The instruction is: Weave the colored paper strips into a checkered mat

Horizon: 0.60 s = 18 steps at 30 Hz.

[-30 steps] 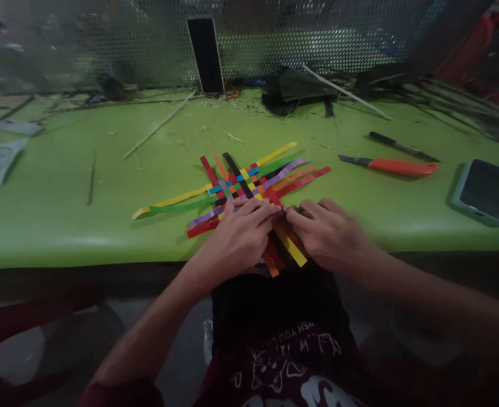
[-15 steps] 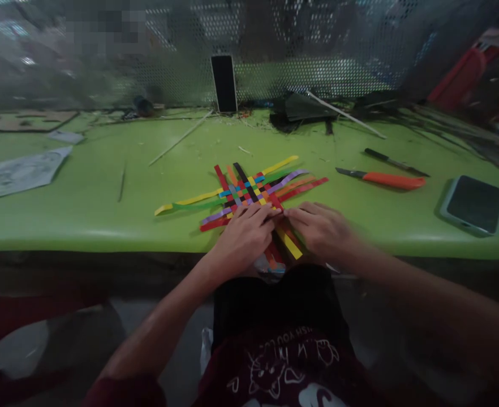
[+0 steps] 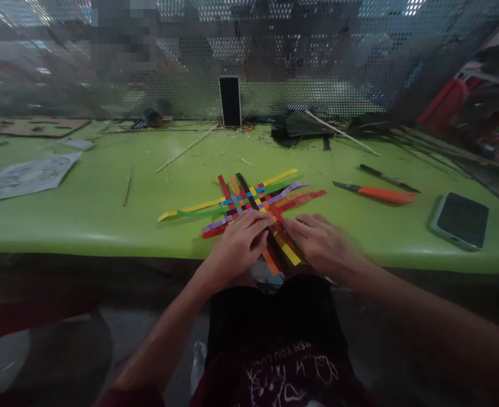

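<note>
A loose weave of coloured strips [image 3: 254, 195] lies near the table's front edge. Its yellow, green, purple, orange, red and black ends fan out to the sides. My left hand [image 3: 244, 240] rests on the near left part of the weave, fingers together and pressing on the strips, thumb below. On the near right side, my right hand [image 3: 316, 237] pinches at the edge of the weave beside a red strip [image 3: 276, 212]; exactly which strip is between its fingertips is hidden. A yellow strip end [image 3: 291, 254] hangs towards me between the hands, over the table edge.
To the right lie an orange-handled knife [image 3: 387, 195], a dark-handled knife [image 3: 387, 177] and a phone [image 3: 461, 220]. Another phone [image 3: 231, 102] stands upright against the perforated metal screen [image 3: 317, 90]. A printed sheet [image 3: 31, 176] and a thin stick [image 3: 128, 186] lie left.
The view has tilted slightly, so the table sits lower. My fingertips, close together before, have moved a little apart, and my left thumb has come away from its fingers.
</note>
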Tool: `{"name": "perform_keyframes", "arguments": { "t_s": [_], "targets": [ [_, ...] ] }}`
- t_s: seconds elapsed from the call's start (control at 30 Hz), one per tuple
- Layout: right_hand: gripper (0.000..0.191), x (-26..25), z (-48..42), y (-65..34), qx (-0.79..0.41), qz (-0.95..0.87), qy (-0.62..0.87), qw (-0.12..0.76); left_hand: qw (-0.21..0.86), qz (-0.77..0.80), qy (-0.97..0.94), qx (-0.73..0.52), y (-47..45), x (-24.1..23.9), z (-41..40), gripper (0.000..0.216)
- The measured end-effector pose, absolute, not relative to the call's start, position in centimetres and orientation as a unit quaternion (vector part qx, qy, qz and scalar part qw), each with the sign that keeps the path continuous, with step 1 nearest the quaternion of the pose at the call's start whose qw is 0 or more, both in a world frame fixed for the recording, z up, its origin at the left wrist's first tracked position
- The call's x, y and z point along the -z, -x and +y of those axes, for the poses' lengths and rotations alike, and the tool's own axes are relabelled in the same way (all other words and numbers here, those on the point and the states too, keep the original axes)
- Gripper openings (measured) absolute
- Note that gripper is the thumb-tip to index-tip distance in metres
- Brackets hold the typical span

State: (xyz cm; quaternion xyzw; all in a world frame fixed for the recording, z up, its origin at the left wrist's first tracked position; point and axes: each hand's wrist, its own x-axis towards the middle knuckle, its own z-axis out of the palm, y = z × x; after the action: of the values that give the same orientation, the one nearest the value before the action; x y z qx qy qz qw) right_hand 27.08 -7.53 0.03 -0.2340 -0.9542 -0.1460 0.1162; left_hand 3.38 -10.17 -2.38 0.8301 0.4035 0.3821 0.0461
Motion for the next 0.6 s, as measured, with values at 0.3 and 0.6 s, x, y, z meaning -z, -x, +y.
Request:
{"name": "perform_keyframes", "arguments": {
  "t_s": [0.3,0.6],
  "targets": [
    [0.025,-0.1,-7.6,-26.6,0.164,-0.953,0.241,0.084,-0.027,0.461,-0.825,-0.325,-3.1,1.4,-11.2,0.028],
    [0.035,0.7,-6.8,-26.9,0.124,-0.942,0.261,0.171,0.0,0.48,-0.842,-0.247,-3.1,1.4,-10.7,0.034]
  ]
}}
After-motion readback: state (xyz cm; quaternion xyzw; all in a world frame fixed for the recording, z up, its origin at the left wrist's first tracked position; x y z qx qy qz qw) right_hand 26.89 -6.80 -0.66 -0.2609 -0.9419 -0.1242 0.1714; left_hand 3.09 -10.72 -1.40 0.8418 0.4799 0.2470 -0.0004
